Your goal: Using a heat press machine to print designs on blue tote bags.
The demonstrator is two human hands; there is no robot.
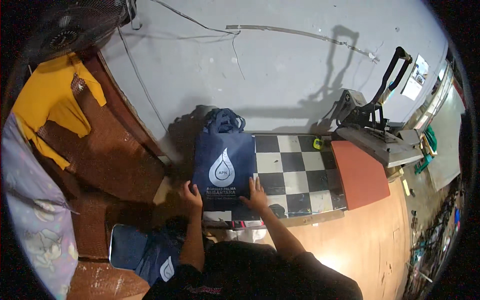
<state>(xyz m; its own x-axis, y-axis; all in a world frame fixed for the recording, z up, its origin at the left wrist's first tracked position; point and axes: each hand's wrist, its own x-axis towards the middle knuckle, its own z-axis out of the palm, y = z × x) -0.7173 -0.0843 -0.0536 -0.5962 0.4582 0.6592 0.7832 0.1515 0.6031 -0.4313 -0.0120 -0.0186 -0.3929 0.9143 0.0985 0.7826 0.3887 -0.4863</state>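
Observation:
A navy blue fabric bag (225,145) with a white drop-shaped print and lettering lies flat before me. Its bunched handles (224,121) point toward the wall; whether more bags lie beneath it I cannot tell. My left hand (191,198) is at the bag's lower left edge, thumb and fingers apart. At the lower right edge rests my right hand (256,196), fingers spread and touching the bag. Neither hand grips anything that I can see.
A black-and-white checkered tabletop (295,172) holds a small yellow object (317,144). To the right stands a heat press (377,135) beside an orange-red board (357,175). More navy bags (160,260) are at lower left. A fan (70,30) and yellow shirt (57,97) are at upper left.

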